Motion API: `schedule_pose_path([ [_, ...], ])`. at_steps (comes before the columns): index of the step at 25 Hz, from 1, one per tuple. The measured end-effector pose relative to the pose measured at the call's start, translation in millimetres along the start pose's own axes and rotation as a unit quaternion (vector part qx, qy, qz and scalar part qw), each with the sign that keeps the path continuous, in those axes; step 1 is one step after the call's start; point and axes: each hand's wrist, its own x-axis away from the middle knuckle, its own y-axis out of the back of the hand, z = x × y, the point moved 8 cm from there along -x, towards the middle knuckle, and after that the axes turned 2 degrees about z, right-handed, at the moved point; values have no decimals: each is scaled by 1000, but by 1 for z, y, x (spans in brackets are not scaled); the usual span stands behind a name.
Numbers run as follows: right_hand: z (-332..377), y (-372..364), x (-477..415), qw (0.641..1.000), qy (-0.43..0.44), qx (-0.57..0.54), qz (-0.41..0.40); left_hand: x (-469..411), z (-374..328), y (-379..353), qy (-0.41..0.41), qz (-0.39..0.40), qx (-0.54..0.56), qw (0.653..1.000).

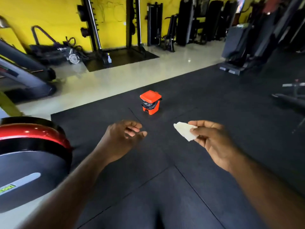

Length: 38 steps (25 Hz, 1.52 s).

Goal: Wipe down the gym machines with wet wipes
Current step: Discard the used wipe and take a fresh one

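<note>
Clamped on the folded wipe point(184, 132) at 4 o'clock, the right grip point(212, 142) pinched it at one edge; the left grip point(122, 138) at 7 o'clock hung loose and apart, holding nothing. If the wipe was spent, the bin point(150, 102) at 12 o'clock, lid down, probably needed its pedal pressed first. A green label point(7, 189) on the machine point(33, 162) at 8 o'clock was too blurred to read.

A gym: weight machines point(186, 20), rubber floor mats point(214, 90), yellow walls point(54, 14).
</note>
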Motion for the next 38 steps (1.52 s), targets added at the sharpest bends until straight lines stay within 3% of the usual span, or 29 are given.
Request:
schedule_pose_path([
  [3, 6, -13, -106, 998, 22, 55, 12, -96, 36, -1, 3, -34, -1, 999],
  [11, 65, -52, -368, 998, 47, 47, -12, -366, 56, 17, -21, -29, -82, 996],
  [15, 68, -80, -519, 995, 78, 57, -12, -498, 99, 13, -24, -32, -100, 994],
  [22, 70, -125, -788, 999, 33, 3, -21, -726, 162, 23, -6, -27, -109, 994],
  [29, 96, -201, -985, 999, 32, 34, 24, -926, 237, 52, -6, -37, -93, 995],
  [38, 104, -240, -1214, 993, 18, 37, -113, -1233, 321, 50, -133, 96, -92, 982],
])
